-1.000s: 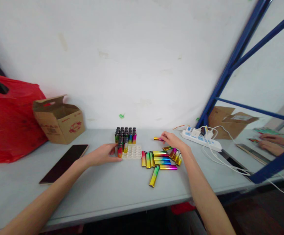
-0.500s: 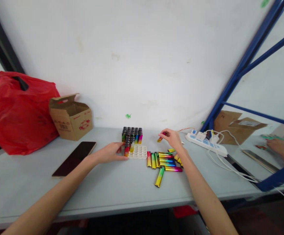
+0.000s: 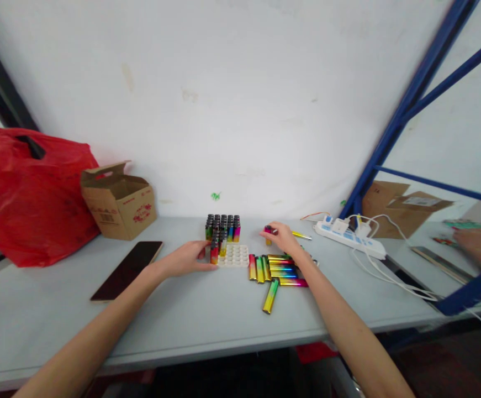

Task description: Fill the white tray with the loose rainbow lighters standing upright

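Note:
A white tray with round holes (image 3: pixel 237 256) lies on the table, its back and left part filled with upright shiny lighters (image 3: pixel 223 227). My left hand (image 3: pixel 191 257) is at the tray's front left corner, fingers around its edge beside a red lighter (image 3: pixel 214 252); the thumb and fingers are apart. My right hand (image 3: pixel 280 236) pinches a red and yellow lighter (image 3: pixel 268 236), held upright to the right of the tray. Several metallic coloured lighters (image 3: pixel 281 267) lie below it, partly behind my right forearm. One green and yellow lighter (image 3: pixel 270 297) lies nearer the front edge.
A dark phone (image 3: pixel 128 271), an open carton (image 3: pixel 120 204) and a red plastic bag (image 3: pixel 37 193) stand or lie at left. At right are a white power strip (image 3: pixel 350 241) with cables, a blue metal frame (image 3: pixel 389 138) and another person's hands (image 3: pixel 478 246).
My right hand has moved slightly left and down, and the lighter in it has turned from tilted to upright. My left hand stays at the tray. The view has shifted slightly.

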The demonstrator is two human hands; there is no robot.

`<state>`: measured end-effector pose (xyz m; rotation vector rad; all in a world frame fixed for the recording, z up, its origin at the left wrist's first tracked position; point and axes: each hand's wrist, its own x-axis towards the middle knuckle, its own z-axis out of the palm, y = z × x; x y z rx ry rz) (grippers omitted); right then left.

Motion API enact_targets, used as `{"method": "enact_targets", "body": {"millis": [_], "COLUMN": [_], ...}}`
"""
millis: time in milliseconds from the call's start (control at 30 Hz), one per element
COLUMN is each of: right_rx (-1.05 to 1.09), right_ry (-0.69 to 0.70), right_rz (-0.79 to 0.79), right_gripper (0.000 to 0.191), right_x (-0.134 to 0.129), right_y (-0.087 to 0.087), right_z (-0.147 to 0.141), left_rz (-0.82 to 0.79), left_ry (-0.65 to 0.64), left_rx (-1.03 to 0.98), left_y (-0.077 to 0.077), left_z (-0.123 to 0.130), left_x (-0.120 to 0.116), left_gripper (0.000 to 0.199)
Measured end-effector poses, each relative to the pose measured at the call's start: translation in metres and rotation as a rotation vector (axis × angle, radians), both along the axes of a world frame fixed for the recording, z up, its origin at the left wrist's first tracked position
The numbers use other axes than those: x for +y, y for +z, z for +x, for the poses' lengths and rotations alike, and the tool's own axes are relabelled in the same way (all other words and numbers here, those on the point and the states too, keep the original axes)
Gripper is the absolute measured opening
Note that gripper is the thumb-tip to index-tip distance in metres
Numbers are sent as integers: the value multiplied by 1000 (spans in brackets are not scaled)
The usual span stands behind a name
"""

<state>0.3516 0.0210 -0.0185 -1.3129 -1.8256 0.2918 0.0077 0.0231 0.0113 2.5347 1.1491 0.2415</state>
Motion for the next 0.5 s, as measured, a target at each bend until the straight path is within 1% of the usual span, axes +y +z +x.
{"method": "enact_targets", "body": {"millis": [100,167,233,333,433,500], "right_rx": [160,281,371,490,627,684], "right_ry": [77,171,228,222,162,102], "right_rz": [-41,-110,-186,-315,-455,-473], "right_gripper": [46,43,43,48,59,64], "right_x": [-4,-8,-11,-16,-20,-20], "right_y": [3,4,5,8,12,14], "right_z": [-3,-8,-16,-30,-44,-53], "left_rz": [2,1,3,7,8,4], "left_ry": [-2,-5,-7,-12,-10,-7], "left_rx": [-6,-16,-19,-14,-19,-21], "left_y": [0,-1,-2,-3,-3,-2], "left_z": [0,-1,-1,-1,-1,0], "left_x": [0,1,2,3,3,3], "left_gripper": [57,58,60,61,61,61]}}
